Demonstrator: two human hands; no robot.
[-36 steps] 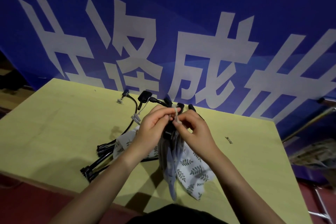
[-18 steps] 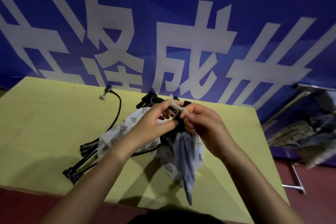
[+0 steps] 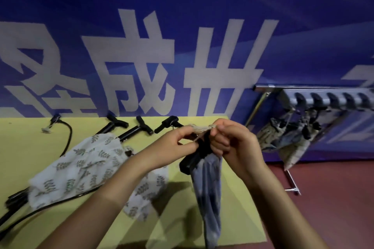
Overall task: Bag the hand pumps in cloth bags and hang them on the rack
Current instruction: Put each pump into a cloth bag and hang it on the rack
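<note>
Bluish cloth bag (image 3: 210, 186), limp, black pump handle (image 3: 194, 159) protruding at top

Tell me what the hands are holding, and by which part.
Both hands, left and right, pinch the drawstring at the mouth of the bagged pump's cloth bag.

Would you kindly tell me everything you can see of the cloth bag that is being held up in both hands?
The held cloth bag is pale blue-grey, soft fabric, hanging limp and twisted above the yellow table's near edge. A black hand pump sticks out of its gathered mouth. A beige drawstring runs from the mouth; the left hand and right hand both pinch it, and the right-hand fingers also curl against the bag's neck. Any print is too blurred to tell.
</note>
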